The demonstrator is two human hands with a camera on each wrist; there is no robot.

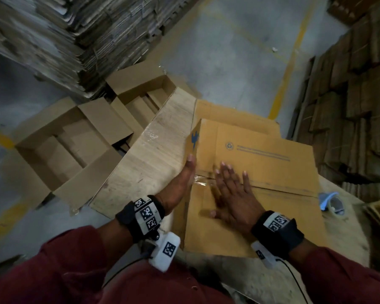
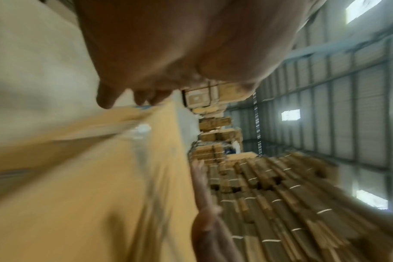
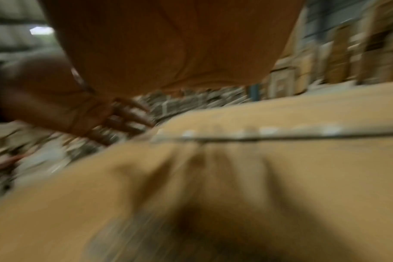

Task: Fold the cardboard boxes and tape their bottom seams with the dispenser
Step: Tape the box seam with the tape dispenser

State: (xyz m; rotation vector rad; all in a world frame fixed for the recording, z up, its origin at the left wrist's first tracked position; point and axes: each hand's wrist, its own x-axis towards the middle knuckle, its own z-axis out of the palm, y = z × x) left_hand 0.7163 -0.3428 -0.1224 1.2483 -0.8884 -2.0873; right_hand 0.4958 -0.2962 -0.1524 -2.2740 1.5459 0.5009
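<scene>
On the far left, two open boxes [image 1: 75, 145] sit on the grey floor [image 1: 228, 51]. They are brown and square, with their flaps spread out. You cannot see their bottoms well, because the insides are dark. Behind them stands a tall stack of flat cardboard [image 1: 64, 36], rough and layered at the edges, and its top is cut off.

Next comes the worktop [image 1: 154, 150], covered in pale, scuffed cardboard. Your left hand [image 1: 185, 178] lies flat with straight fingers against the left side of the cardboard box [image 1: 261, 172]. It holds nothing. The left wrist view is blurry, so the fingers there are hard to make out.

The box lies on the worktop right in front of you. It is smooth and yellow-brown, with blue print too smeared to read. A shiny strip of clear tape [image 1: 201, 179] crosses the middle seam near your hands. How far it runs, you cannot tell.

Your right hand [image 1: 233, 194] presses flat on top of the box, fingers spread and straight. The right wrist view is mostly blur.

On the right, the blue dispenser [image 1: 331, 201] rests on the worktop, well apart from both hands.
</scene>
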